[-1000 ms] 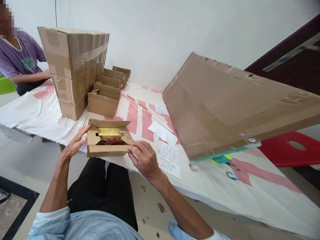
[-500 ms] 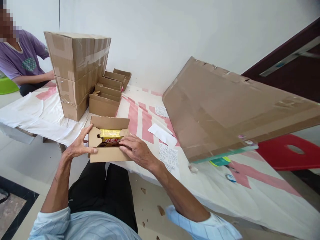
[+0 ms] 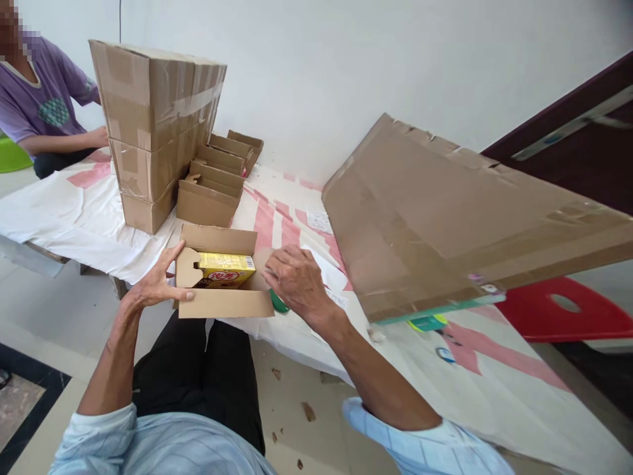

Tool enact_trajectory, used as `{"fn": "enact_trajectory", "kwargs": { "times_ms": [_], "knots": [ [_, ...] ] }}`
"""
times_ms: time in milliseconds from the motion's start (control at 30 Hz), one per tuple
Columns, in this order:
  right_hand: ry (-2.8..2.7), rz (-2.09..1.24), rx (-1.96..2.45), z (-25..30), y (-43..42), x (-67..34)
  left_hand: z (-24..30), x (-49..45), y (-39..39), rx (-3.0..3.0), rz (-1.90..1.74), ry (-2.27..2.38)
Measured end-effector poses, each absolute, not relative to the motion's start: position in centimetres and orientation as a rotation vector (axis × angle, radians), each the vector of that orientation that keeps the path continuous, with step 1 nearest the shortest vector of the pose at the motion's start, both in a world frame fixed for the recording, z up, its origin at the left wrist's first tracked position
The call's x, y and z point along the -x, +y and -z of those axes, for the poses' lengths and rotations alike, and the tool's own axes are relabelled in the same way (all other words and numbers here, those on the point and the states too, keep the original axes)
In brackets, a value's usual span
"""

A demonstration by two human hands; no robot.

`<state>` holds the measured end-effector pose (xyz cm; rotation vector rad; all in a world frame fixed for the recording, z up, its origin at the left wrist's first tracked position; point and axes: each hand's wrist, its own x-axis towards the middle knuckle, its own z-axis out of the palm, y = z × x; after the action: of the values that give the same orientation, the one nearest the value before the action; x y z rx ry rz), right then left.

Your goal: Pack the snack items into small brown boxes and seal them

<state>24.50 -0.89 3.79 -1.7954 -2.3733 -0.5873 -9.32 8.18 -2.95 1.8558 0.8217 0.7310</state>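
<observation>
Long tabletop (image 3: 420, 382) draped in white cloth with pink patches. A huge flat brown cardboard panel (image 3: 445, 231) leans over its right half, slanting from the far edge toward the near edge. Toward the left end stands a tall stack of taped brown cardboard cartons (image 3: 129, 109); just right of it, a row of open brown cardboard cartons (image 3: 205, 203) runs toward the far edge. At the near edge is a small open brown cardboard carton (image 3: 225, 305), its left end grasped by the left hand (image 3: 161, 280), thumb over the front flap. The right hand (image 3: 299, 280), fingers curled, is at the carton's right end; whether they grip anything cannot be told. Inside the carton sits a yellow printed box (image 3: 227, 269). A green rounded object (image 3: 278, 301), partly hidden, shows beneath the right fingers.
</observation>
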Motion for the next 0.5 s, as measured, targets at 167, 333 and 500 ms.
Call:
{"fn": "enact_trajectory", "kwargs": {
  "times_ms": [167,333,500],
  "knots": [
    [-2.481,0.456,1.992,-3.7,0.5,-24.4,3.5,9.3,8.4,-1.891,-0.766,0.788],
    [-2.633,0.287,1.942,-3.6,2.7,-21.8,4.2,9.4,8.7,-1.927,-0.784,0.798],
    [-2.674,0.229,1.957,-2.9,4.2,-20.6,4.8,9.4,9.0,-1.95,-0.795,0.824]
  ]
}}
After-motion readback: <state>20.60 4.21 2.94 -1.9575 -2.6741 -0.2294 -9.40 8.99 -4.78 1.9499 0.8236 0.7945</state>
